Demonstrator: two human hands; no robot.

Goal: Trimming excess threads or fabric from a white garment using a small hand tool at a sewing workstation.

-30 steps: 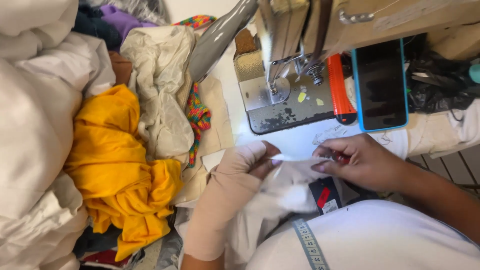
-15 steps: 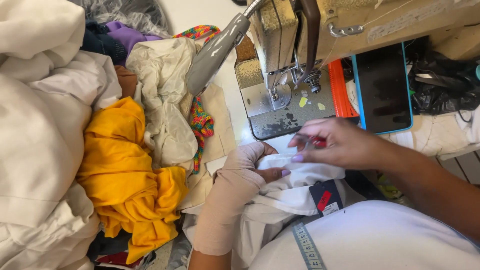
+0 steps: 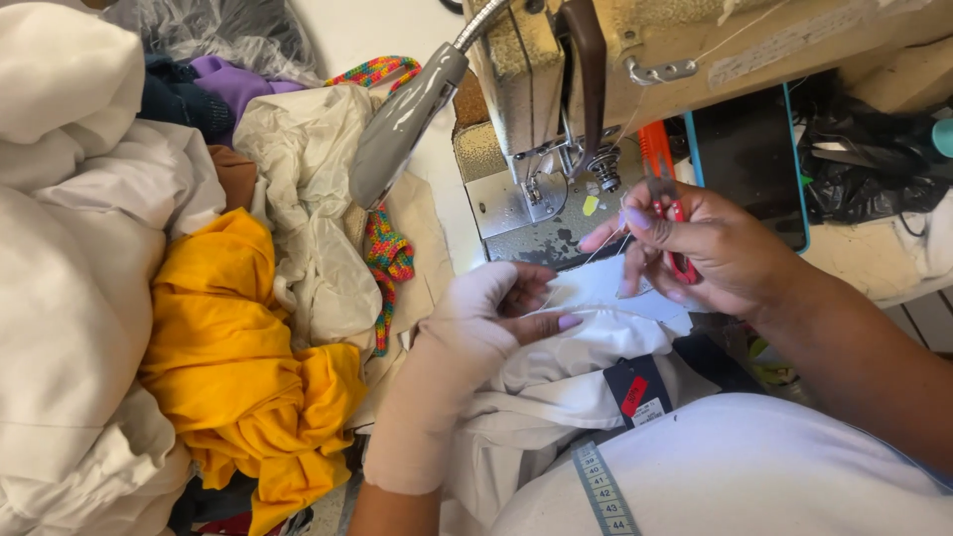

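Right now I've got the white fabric [image 3: 586, 347] bunched in my lap, its flat edge up by the sewing machine [image 3: 556, 119] needle plate. Left hand [image 3: 476, 333], in a beige wrap, pinches the fold w/ thumb and fingers. Right hand [image 3: 705, 253] is clenched round small red-handled snips [image 3: 670, 213], a thin thread running from the fingers toward the cloth. Fabric looks light, soft, floppy, prob. slips easily; I'd grip it close to the seam edge, pulled taut between both hands. Yellow cloth [image 3: 238, 367] lies left on the counter.
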